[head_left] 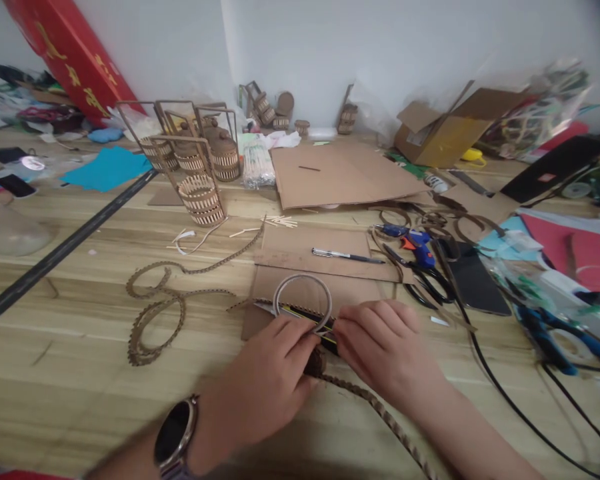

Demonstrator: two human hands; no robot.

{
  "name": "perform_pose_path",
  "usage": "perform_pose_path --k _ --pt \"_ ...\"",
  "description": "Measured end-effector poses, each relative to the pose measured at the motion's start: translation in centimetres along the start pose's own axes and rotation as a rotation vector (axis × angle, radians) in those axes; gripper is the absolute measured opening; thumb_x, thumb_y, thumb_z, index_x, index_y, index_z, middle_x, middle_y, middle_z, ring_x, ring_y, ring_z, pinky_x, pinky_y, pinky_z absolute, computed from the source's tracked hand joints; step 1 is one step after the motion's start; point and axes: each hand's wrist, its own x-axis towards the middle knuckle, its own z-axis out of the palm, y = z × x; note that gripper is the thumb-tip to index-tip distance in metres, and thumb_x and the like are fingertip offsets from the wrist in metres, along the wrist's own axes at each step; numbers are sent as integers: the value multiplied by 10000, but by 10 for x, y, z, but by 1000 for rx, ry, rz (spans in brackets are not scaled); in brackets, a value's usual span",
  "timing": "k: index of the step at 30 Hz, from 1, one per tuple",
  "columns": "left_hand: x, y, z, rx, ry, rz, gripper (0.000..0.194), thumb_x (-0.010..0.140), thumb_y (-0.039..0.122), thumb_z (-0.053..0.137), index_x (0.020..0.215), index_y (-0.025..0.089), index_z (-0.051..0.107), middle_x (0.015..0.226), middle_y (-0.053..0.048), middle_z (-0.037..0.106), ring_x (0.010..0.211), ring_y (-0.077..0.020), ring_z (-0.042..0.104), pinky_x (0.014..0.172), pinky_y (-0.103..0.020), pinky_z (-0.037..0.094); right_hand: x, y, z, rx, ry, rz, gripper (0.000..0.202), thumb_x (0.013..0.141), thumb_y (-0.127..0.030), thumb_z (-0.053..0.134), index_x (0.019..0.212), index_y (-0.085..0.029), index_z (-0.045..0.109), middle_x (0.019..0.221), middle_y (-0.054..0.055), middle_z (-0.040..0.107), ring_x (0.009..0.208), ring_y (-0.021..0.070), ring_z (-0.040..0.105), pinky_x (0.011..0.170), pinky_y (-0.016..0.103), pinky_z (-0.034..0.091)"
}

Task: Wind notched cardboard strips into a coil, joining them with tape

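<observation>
My left grip [267,377] pinches the pale ring [303,276] over the cardboard [350,281], near the utility knife [296,313]. My right grip [385,340] curls beside it; I can't tell what it holds. I'm probably positioning the ring, ridged strip [375,402] trailing nearby; the next move calls for steadiness.

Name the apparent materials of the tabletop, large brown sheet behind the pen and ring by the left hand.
Tabletop: wood or laminate, slight sheen, streaked grain.
Large brown sheet: probably cardboard, matte, uniformly tan.
Ring: unclear; pale, fairly smooth band, perhaps paper or plastic.
</observation>
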Motion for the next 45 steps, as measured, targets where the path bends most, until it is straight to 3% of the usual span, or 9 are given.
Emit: perform_pose_path --k 6,14,16,19,21,26,31,37,45 --pt "1 7 -3 -50 19 13 326 864 176 651 1176 101 594 1216 -152 622 1131 -291 574 1008 -431 503 6 -4 2 210 34 167 134 893 -145 502 796 -218 557 798 40 659 751 215 542 712 371 334" --pt "-5 4 -7 -173 119 -37 300 897 236 626 1190 193 577 1237 -109 618 1159 -253 581 1015 -411 506 -8 49 -6 307 341 591 92 919 -216 527 887 -274 590 903 53 599 877 253 591 768 411 447" --pt "-3 3 -5 -169 119 -30 319 890 226 637 1199 178 578 1246 -123 612 1176 -268 567 1030 -433 493 -7 46 -9 226 295 441 230 934 -229 543 1141 -303 610 938 75 605 915 271 579 772 421 444" --pt "2 2 -2 -176 89 -8 357 890 191 624 1240 170 559 1253 -126 606 1189 -276 552 1040 -450 480 -3 26 -8 246 137 38 547 937 -157 545 1428 -362 418 928 56 704 1014 285 580 841 440 420" --pt "3 2 0 -186 56 7 405 899 181 605 1295 181 522 1266 -121 601 1201 -278 543 1046 -462 474 -2 13 -4 272 55 -59 643 955 -124 515 1507 -364 289 957 33 748 1065 270 584 905 452 388" --pt "1 -4 4 -186 97 40 395 911 185 575 1302 185 518 1396 -164 501 1321 -312 439 1088 -518 416 -10 19 10 227 17 -52 718 965 -84 487 1563 -290 145 936 31 755 974 232 611 899 415 369" --pt "2 -15 2 -267 281 -58 293 925 216 569 1218 194 565 1312 -150 545 1233 -289 511 1047 -492 445 -11 43 19 124 25 161 502 914 -139 555 1386 -304 503 942 79 690 922 278 589 816 440 405" --pt "4 -14 3 -449 282 -105 332 902 167 565 1231 208 576 1209 -106 598 1107 -234 598 965 -383 514 3 17 3 973 218 608 109 880 -377 650 877 -270 670 1043 65 629 1056 259 600 852 400 497" --pt "5 -9 4 -493 323 -93 312 874 146 620 1179 185 570 1145 -82 619 1072 -211 598 934 -334 516 11 -15 4 1537 -77 883 297 781 -514 722 813 -230 640 1048 71 696 884 236 663 751 368 542"
